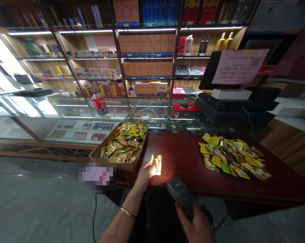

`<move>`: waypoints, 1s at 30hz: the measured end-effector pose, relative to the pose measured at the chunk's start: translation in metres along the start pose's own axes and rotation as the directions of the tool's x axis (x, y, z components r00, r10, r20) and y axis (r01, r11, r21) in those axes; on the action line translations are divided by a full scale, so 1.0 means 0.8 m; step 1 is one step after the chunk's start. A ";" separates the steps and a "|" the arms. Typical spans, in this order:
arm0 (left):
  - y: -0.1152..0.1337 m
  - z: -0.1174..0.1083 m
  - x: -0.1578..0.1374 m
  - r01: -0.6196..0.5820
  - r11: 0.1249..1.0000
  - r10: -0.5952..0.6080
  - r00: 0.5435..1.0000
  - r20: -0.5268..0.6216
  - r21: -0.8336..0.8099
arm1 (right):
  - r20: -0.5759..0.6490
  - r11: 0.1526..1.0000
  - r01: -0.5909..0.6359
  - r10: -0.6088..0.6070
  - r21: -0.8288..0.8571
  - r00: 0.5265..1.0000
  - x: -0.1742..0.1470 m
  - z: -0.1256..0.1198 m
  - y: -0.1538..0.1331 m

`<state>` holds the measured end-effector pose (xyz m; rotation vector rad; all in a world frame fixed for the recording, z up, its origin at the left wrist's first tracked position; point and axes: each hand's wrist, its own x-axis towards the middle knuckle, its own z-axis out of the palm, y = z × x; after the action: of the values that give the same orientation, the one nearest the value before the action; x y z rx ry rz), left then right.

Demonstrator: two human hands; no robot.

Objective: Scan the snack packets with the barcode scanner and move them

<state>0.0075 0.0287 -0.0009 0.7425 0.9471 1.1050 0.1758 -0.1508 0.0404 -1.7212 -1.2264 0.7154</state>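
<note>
My left hand (143, 178) pinches a small gold and yellow snack packet (156, 164) just above the dark red tabletop (171, 146). Bright light falls on the packet. In my right hand (194, 224) is a black handheld barcode scanner (179, 190), its head turned toward the packet and apart from it. Left of the packet, an open cardboard box (136, 165) holds many similar packets (127, 140), gold, yellow and green. Over on the right side of the table lies a loose heap of the same packets (230, 157).
Behind the table runs a glass display counter (112, 116) with a red-labelled bottle (99, 103), a white cable (144, 114) and a mouse on a red mat (176, 107). A monitor with a pink paper sign (240, 65) stands over a black cash drawer (233, 109). Stocked shelves (147, 59) line the wall.
</note>
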 end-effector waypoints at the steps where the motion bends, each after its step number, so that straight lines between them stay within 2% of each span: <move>1: 0.000 0.001 -0.001 -0.012 1.000 0.012 1.000 0.002 -0.002 | -0.017 1.000 -0.005 0.005 -0.010 1.000 -0.003 -0.001 0.001; 5: 0.003 0.004 -0.002 -0.037 0.999 0.037 0.999 0.008 -0.020 | -0.008 1.000 -0.011 0.011 -0.012 1.000 -0.004 0.003 0.001; 12: 0.008 0.005 -0.006 -0.027 1.000 0.027 0.999 0.019 0.006 | 0.144 0.997 0.043 -0.051 0.061 0.988 0.025 0.028 0.000; 20: 0.005 0.003 -0.003 -0.057 0.998 0.057 0.998 0.029 0.021 | 0.157 0.999 0.021 -0.028 0.050 0.987 0.044 0.050 0.001; 30: 0.005 -0.005 0.000 -0.071 0.997 0.069 0.997 -0.032 -0.044 | 0.151 0.994 0.022 -0.039 0.110 0.988 0.039 0.048 0.005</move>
<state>0.0023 0.0304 0.0011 0.7284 0.9247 1.1983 0.1563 -0.1098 0.0207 -1.5793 -1.2907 0.8927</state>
